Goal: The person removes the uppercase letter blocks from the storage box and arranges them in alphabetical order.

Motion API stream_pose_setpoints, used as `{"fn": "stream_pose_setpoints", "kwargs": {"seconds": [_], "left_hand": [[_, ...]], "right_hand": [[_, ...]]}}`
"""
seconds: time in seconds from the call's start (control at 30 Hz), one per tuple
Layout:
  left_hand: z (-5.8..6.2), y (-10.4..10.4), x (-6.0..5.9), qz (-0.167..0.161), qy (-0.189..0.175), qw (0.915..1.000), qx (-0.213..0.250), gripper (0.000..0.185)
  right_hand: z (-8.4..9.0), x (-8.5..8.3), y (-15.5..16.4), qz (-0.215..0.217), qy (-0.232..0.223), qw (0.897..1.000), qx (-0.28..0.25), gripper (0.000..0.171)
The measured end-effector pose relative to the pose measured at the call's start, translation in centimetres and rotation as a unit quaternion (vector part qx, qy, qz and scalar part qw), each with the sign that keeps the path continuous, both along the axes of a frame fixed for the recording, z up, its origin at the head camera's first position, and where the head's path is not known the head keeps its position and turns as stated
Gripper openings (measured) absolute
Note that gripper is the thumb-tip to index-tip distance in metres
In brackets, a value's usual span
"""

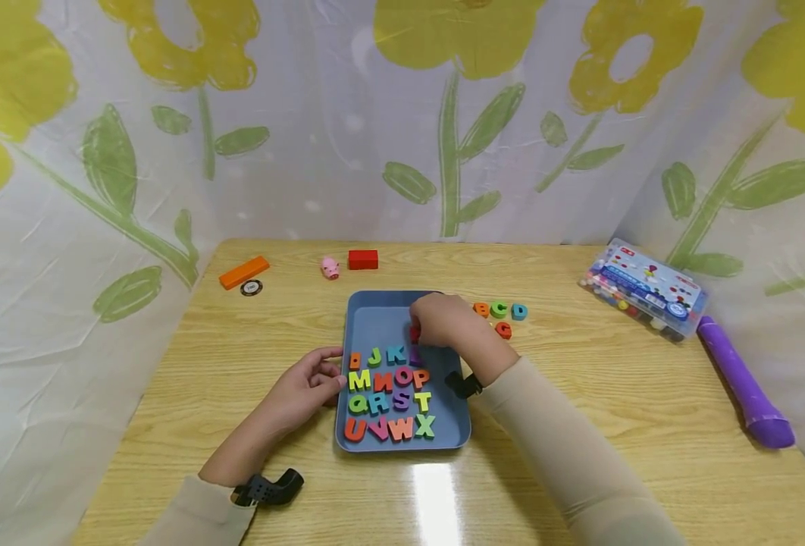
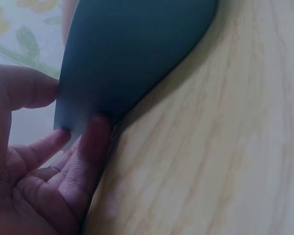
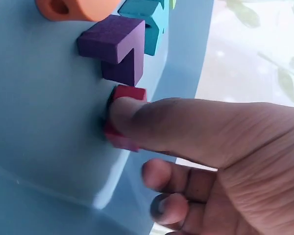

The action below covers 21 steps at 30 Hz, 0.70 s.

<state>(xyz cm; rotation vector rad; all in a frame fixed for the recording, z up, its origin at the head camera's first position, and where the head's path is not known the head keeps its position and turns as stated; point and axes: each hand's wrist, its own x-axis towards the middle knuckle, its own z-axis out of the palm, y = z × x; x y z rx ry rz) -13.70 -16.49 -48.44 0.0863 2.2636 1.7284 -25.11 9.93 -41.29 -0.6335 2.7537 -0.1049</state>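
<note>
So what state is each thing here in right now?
Blue tray: flat on table, rows of letters in near part.
Red letter block: pinched by right hand.
Left hand: fingers touching tray's left edge.
Bead box: closed.
B, C, D letters: outside tray.

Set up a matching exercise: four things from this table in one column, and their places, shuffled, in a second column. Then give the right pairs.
Things:
1. red block
2. purple tube
3. bead box
4. left hand

Places:
A. at the blue tray's left edge
B. far side of the table, beside the pink pig
C. near the table's far right corner
D. along the table's right edge, nearer the person

Pairs: 1-B, 2-D, 3-C, 4-A
</note>
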Motion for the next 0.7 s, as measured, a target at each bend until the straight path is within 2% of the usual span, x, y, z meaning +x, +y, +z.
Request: {"fn": "stream_pose_setpoints", "kwargs": {"seconds": [0.23, 0.47, 0.57, 0.7], "left_hand": [[0.0, 0.0, 0.0, 0.004, -0.002, 1.0, -0.008, 0.058], [-0.1, 0.2, -0.1, -0.002, 0.003, 0.9999, -0.011, 0.057], [-0.2, 0.0, -0.1, -0.002, 0.005, 0.9999, -0.013, 0.058], [-0.2, -0.1, -0.1, -0.003, 0.005, 0.9999, -0.015, 0.059]], "right_hand": [[1.9, 0.5, 1.2, 0.007, 0.015, 0.999, -0.041, 0.013], [3.9, 0.6, 7.3, -0.045, 0.038, 0.994, -0.089, 0.023], [3.8, 0.6, 10.5, -0.078, 0.036, 0.992, -0.096, 0.024], [2.8, 0.9, 14.0, -0.11, 0.028, 0.99, -0.088, 0.022]]}}
